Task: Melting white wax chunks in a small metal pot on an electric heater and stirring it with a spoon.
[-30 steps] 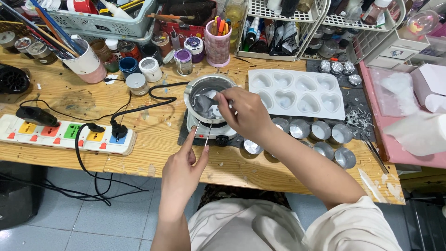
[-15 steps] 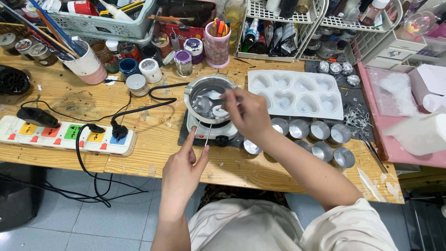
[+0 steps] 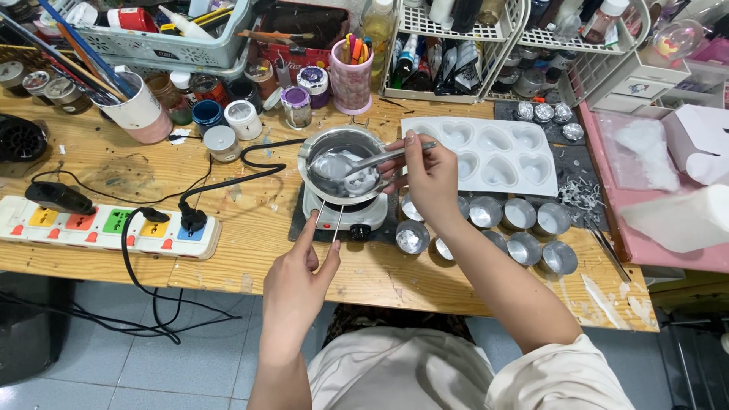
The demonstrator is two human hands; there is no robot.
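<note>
Both grips clamped: right hand (image 3: 431, 176) on spoon (image 3: 357, 162), left hand (image 3: 296, 282) on pot handle (image 3: 329, 221).

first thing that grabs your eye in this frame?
The small metal pot on a white hotplate at mid-table, with the right hand holding a spoon in it and the left hand on the pot's wire handle. Right of it, a white heart mould above empty metal cups.

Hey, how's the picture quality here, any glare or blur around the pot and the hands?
Head view: light is even and soft, with only faint shadows on the wooden table. Bright glints show on the metal pot, the spoon and the small metal cups. The left hand and right hand look sharp, without motion smear. Straight edges bow slightly toward the frame's borders.
</note>
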